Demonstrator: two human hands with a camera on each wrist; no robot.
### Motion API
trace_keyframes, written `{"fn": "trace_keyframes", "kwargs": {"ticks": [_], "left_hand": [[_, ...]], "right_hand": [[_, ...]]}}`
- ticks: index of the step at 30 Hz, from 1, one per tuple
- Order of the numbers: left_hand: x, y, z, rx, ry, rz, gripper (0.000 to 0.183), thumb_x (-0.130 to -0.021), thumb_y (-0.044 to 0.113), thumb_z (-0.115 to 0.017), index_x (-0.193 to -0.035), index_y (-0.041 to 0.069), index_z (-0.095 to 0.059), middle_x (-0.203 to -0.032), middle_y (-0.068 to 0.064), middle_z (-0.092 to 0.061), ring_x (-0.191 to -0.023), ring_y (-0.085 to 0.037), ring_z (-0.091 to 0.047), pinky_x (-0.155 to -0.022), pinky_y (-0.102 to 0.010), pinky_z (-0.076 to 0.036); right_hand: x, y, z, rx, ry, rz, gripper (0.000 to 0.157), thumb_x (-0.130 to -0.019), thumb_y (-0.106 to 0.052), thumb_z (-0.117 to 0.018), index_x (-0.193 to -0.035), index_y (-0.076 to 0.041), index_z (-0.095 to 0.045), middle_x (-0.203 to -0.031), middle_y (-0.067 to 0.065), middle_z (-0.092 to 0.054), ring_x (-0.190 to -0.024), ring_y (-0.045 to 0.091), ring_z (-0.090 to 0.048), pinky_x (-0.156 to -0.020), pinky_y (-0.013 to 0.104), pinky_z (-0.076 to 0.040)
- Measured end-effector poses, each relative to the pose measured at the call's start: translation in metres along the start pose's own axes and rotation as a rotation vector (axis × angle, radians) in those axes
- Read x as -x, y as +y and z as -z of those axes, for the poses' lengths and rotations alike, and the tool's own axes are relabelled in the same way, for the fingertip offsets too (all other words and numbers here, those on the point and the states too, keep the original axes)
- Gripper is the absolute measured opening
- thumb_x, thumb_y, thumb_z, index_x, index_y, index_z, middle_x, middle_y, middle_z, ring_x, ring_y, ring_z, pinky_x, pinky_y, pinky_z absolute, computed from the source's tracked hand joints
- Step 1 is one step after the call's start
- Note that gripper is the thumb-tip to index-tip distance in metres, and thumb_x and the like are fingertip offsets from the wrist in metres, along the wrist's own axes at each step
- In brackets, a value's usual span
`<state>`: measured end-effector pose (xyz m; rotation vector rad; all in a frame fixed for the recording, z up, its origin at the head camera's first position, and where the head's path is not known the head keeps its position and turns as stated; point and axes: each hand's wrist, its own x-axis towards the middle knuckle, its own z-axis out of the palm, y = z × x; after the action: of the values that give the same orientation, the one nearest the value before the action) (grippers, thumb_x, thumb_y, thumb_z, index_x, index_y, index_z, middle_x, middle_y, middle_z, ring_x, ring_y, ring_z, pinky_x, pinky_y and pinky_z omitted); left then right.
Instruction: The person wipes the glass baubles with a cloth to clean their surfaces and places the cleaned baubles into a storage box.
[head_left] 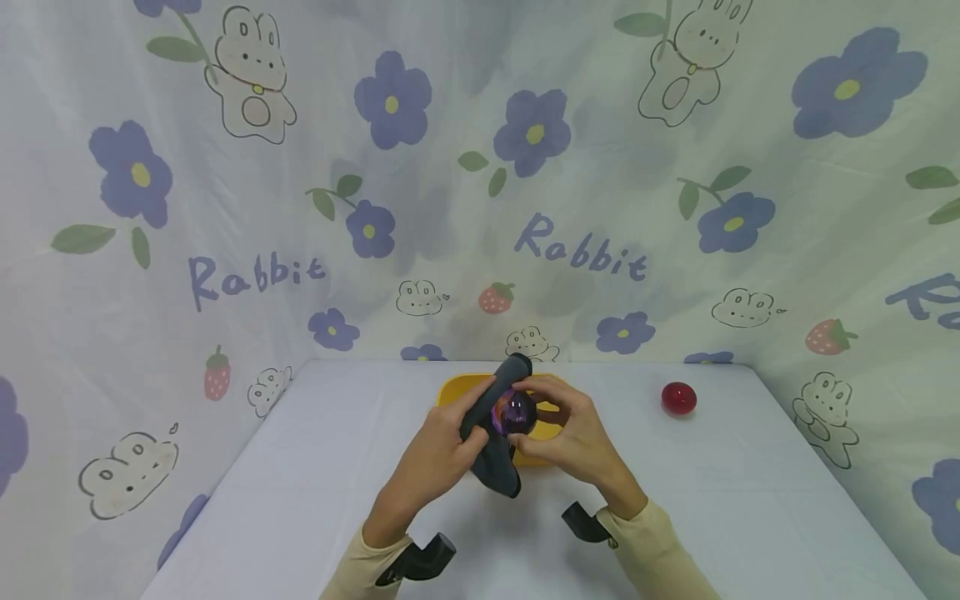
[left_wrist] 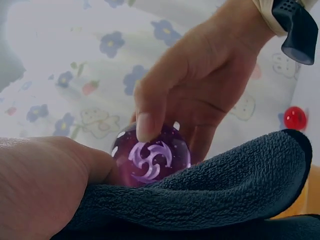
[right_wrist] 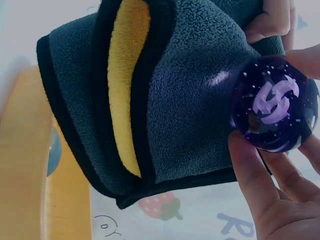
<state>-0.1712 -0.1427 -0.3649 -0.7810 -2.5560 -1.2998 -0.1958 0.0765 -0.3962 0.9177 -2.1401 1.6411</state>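
My left hand (head_left: 435, 454) grips a folded dark grey cleaning cloth (head_left: 495, 467), black-edged with a yellow side showing in the right wrist view. In my right hand (head_left: 579, 429), a shiny purple ball (head_left: 517, 412) is pinched between thumb and fingers. A pale swirl emblem and white specks show in the ball (right_wrist: 275, 105). The cloth (left_wrist: 200, 195) lies right against the ball in the left wrist view, hiding its lower part. Both hands are held over a yellow container (head_left: 456, 388), which they partly cover in the head view.
A glossy red ball (head_left: 678, 398) sits on the white table (head_left: 315, 467) to the right of the container. Part of a blue ball (right_wrist: 55, 152) shows inside the yellow container in the right wrist view. A rabbit-and-flower printed curtain (head_left: 450, 217) hangs behind the table.
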Motion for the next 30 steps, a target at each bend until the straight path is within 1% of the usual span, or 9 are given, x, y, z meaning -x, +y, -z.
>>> {"fn": "trace_keyframes", "kwargs": {"ticks": [2,4,9,11,17,19,23,26,30], "left_hand": [[0.000,-0.001,0.000,0.010,-0.011,0.011,0.064,-0.091,-0.001,-0.056,-0.154,0.007,-0.047,-0.076,-0.002,-0.051,-0.049,0.001,-0.043,-0.047,-0.019,-0.040],[-0.001,-0.001,0.000,0.020,-0.021,0.026,0.065,-0.091,0.000,-0.055,-0.155,0.007,-0.046,-0.076,-0.002,-0.052,-0.048,0.000,-0.044,-0.046,-0.019,-0.039],[-0.001,-0.001,-0.001,0.021,-0.025,0.051,0.067,-0.090,0.001,-0.056,-0.156,0.007,-0.045,-0.094,-0.009,-0.065,-0.055,-0.005,-0.054,-0.047,-0.021,-0.042],[-0.001,-0.001,-0.001,0.017,-0.026,0.056,0.067,-0.090,0.002,-0.056,-0.156,0.007,-0.045,-0.098,-0.011,-0.067,-0.059,-0.006,-0.057,-0.048,-0.022,-0.044],[0.000,-0.001,-0.001,0.011,-0.038,0.065,0.067,-0.091,0.003,-0.057,-0.157,0.006,-0.044,-0.092,-0.009,-0.066,-0.059,-0.007,-0.058,-0.049,-0.022,-0.044],[0.000,0.000,-0.001,0.009,-0.041,0.062,0.067,-0.092,0.003,-0.057,-0.157,0.005,-0.043,-0.097,-0.010,-0.067,-0.064,-0.008,-0.060,-0.052,-0.022,-0.047],[0.000,0.001,0.000,0.015,-0.051,0.064,0.066,-0.092,0.003,-0.058,-0.157,0.006,-0.044,-0.096,-0.010,-0.067,-0.064,-0.008,-0.059,-0.052,-0.021,-0.045],[0.000,0.001,0.000,0.029,-0.050,0.070,0.066,-0.092,0.003,-0.058,-0.156,0.007,-0.045,-0.100,-0.010,-0.067,-0.065,-0.008,-0.059,-0.051,-0.021,-0.043],[0.001,0.003,0.000,0.043,-0.035,0.069,0.064,-0.092,0.002,-0.058,-0.155,0.008,-0.047,-0.113,-0.011,-0.070,-0.070,-0.009,-0.061,-0.051,-0.021,-0.044]], "right_hand": [[0.000,0.001,0.000,-0.008,0.013,0.008,0.057,-0.075,-0.003,-0.085,-0.128,-0.012,-0.067,-0.127,0.012,-0.067,-0.104,0.023,-0.068,-0.088,0.038,-0.062],[-0.001,0.001,0.000,-0.012,0.023,0.014,0.057,-0.075,-0.003,-0.084,-0.128,-0.011,-0.067,-0.126,0.013,-0.067,-0.104,0.022,-0.067,-0.089,0.038,-0.062],[-0.001,0.002,0.000,-0.017,0.043,0.016,0.059,-0.074,-0.001,-0.084,-0.129,-0.011,-0.064,-0.126,0.012,-0.065,-0.108,0.023,-0.068,-0.091,0.038,-0.061],[-0.002,0.002,0.000,-0.022,0.049,0.012,0.060,-0.074,0.001,-0.085,-0.129,-0.010,-0.063,-0.128,0.013,-0.064,-0.110,0.025,-0.068,-0.092,0.037,-0.060],[-0.003,0.002,0.002,-0.028,0.064,-0.020,0.066,-0.072,0.003,-0.084,-0.134,-0.007,-0.063,-0.133,0.015,-0.061,-0.117,0.032,-0.066,-0.095,0.036,-0.059],[-0.003,0.003,0.003,-0.028,0.068,-0.034,0.066,-0.072,0.004,-0.084,-0.135,-0.006,-0.064,-0.133,0.015,-0.060,-0.116,0.032,-0.066,-0.094,0.035,-0.059],[-0.004,0.005,0.005,-0.036,0.071,-0.047,0.061,-0.074,0.004,-0.084,-0.132,-0.005,-0.066,-0.132,0.016,-0.058,-0.114,0.032,-0.067,-0.093,0.035,-0.059],[-0.004,0.007,0.008,-0.033,0.076,-0.047,0.060,-0.075,0.002,-0.084,-0.132,-0.006,-0.066,-0.132,0.015,-0.060,-0.115,0.032,-0.067,-0.093,0.035,-0.059],[-0.004,0.010,0.010,-0.011,0.084,-0.045,0.059,-0.077,-0.001,-0.085,-0.132,-0.008,-0.067,-0.131,0.015,-0.064,-0.116,0.032,-0.069,-0.094,0.038,-0.059]]}}
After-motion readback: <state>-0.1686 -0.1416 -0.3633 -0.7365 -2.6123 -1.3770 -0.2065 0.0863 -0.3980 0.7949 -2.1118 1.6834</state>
